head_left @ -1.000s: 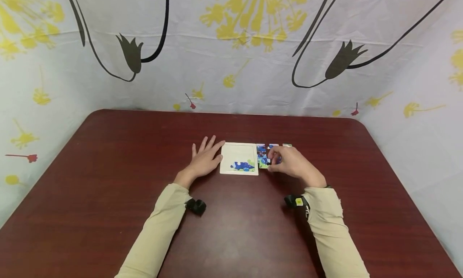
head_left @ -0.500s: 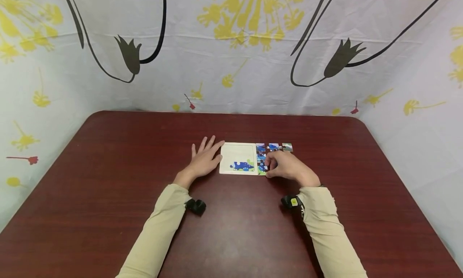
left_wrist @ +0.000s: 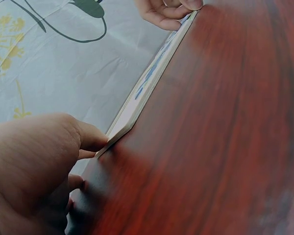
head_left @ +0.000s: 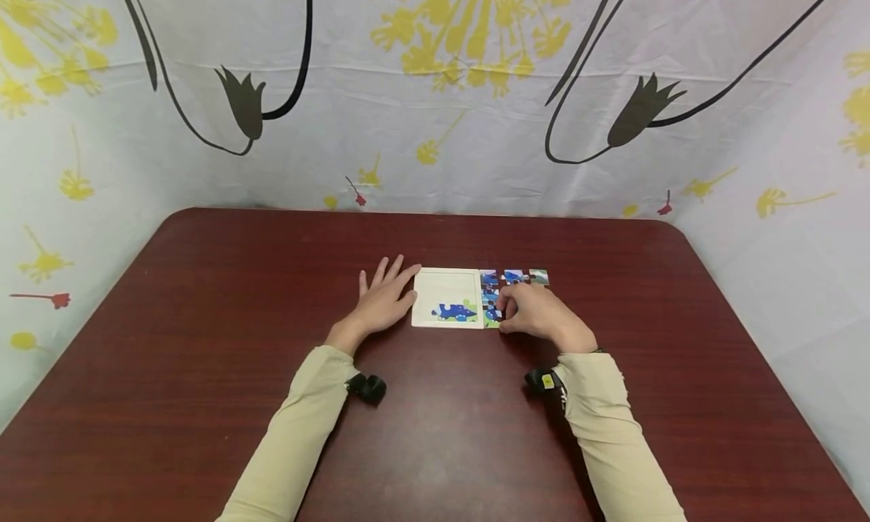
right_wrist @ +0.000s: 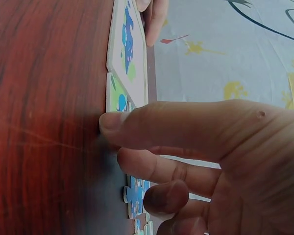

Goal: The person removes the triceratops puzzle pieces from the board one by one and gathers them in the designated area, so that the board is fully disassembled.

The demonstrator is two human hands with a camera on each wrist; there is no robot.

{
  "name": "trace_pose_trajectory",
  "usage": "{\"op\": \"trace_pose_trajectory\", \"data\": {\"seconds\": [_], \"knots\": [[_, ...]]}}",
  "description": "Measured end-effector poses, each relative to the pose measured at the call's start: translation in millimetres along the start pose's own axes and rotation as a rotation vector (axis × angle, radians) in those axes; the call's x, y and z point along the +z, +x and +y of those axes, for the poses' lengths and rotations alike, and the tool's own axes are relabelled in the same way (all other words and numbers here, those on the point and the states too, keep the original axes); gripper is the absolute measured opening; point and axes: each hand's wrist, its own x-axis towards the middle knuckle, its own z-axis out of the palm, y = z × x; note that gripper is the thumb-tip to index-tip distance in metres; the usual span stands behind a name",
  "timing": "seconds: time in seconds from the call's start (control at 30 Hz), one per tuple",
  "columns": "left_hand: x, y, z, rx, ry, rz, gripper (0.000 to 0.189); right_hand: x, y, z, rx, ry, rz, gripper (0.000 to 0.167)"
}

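A pale square puzzle tray (head_left: 445, 286) lies on the table, with some joined blue-and-green puzzle pieces (head_left: 457, 311) in its near right part. My left hand (head_left: 382, 303) has its fingers spread and rests against the tray's left side, thumb and index finger (left_wrist: 93, 138) touching the edge. To the right of the tray, my right hand (head_left: 540, 310) curls its thumb and index finger at the near piece of a column, a green-and-blue puzzle piece (right_wrist: 116, 95). The thumb (right_wrist: 115, 122) covers part of that piece. Other fingers hang curled beneath.
More puzzle pieces lie beyond my right hand, among them a blue piece (head_left: 513, 276) and a green-grey piece (head_left: 538, 276). All this rests on a dark red-brown table (head_left: 435, 416). A patterned white cloth (head_left: 435, 182) hangs behind its far edge.
My right hand has shifted slightly left and nearer, and the near piece now sits lower beside the tray. The far right pieces show more. My left hand has stayed in place.
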Motion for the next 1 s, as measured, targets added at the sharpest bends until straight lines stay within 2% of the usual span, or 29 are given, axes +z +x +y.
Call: {"op": "trace_pose_trajectory", "data": {"seconds": [0.33, 0.57, 0.67, 0.8, 0.9, 1.0], "knots": [[0.1, 0.2, -1.5, 0.005, 0.006, 0.005, 0.052, -0.2, 1.0, -1.2, 0.006, -0.019, -0.006, 0.02], [0.4, 1.3, -0.7, 0.01, 0.009, 0.008, 0.052, -2.6, -1.0, -2.5, 0.007, -0.018, 0.005, 0.026], [0.2, 2.0, 0.8, 0.014, 0.009, 0.009, 0.052, -4.4, -1.5, -5.1, -0.035, -0.02, 0.051, 0.023], [-0.4, 2.9, 1.9, 0.02, 0.011, 0.011, 0.052, -0.7, 3.4, -15.1, -0.138, -0.023, 0.119, 0.016], [-0.2, 2.1, 1.5, 0.026, 0.009, 0.012, 0.052, 8.2, 12.0, -28.0, -0.181, -0.03, 0.108, 0.017], [0.6, -1.3, -0.7, 0.015, 0.005, 0.011, 0.052, 19.1, 20.5, -40.6, -0.186, -0.06, 0.067, 0.022]]}}
